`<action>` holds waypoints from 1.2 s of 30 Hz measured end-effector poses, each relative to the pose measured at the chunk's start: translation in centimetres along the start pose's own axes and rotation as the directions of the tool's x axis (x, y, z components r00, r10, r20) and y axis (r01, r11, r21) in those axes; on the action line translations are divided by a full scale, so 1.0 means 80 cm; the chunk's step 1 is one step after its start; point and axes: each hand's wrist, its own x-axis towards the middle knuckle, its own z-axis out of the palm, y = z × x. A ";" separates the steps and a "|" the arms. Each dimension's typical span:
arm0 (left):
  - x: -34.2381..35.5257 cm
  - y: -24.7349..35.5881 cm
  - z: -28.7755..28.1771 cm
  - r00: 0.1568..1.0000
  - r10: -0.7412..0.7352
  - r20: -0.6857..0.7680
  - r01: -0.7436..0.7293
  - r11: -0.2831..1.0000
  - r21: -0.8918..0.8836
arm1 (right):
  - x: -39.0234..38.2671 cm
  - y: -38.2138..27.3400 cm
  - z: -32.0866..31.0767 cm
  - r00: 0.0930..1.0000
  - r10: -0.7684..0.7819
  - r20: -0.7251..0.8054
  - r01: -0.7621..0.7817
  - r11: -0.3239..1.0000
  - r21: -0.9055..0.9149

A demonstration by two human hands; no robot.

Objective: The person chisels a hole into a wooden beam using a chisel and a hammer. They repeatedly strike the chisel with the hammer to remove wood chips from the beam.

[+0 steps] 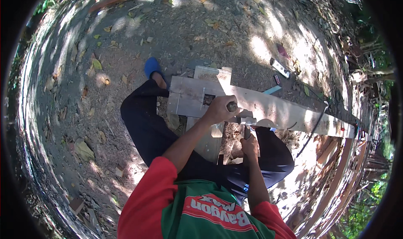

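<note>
Dirt ground [126,41], brown and strewn with dry leaves, fills the far and left parts of the scene under patchy sunlight. Across it runs a long pale wooden plank [285,111], stretching from the middle out to the right, with a small square hole [208,99] cut near its left end. A shorter pale board [212,74] lies under it, crossing toward the near side. The person crouches over the plank in black trousers [147,130], a blue sandal [152,67] showing at the far left of the plank. The left hand [218,109] is clenched around the handle of a chisel [232,107] just right of the hole, resting on the plank. The right hand [250,146] is wrapped tight around the handle of a metal-headed hammer [247,122], whose head sits just beside the chisel. A black cable [312,127] hangs over the plank further right.
</note>
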 end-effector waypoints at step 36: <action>-0.012 -0.027 0.016 0.978 -0.013 -0.210 -0.016 0.990 -0.137 | -0.154 -0.205 -0.167 0.914 -0.260 -0.310 0.389 0.778 0.493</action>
